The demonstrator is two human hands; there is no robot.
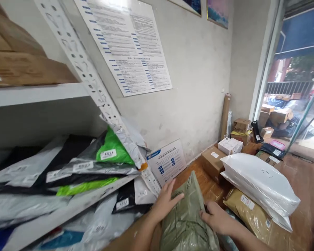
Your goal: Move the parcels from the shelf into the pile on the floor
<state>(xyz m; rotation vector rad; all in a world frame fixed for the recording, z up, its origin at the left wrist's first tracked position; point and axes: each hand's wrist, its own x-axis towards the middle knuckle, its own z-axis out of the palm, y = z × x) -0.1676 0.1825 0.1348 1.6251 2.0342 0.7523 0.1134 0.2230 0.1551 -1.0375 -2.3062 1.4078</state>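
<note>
Crowding the green parcel (185,216): shelf mailers (68,170), white bag (259,181), boxes (211,162).

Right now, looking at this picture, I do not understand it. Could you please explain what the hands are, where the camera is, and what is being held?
There is no machine here. A person wears the camera on the head, so the one picture looks forward and down at that person's own arms. The left hand and the right hand both grip an olive-green parcel bag. To the left, a white shelf carries many mailer bags with number labels. On the wooden floor lie cardboard boxes, a white pillow-like parcel and a tan one. A printed poster hangs on the wall.
</note>
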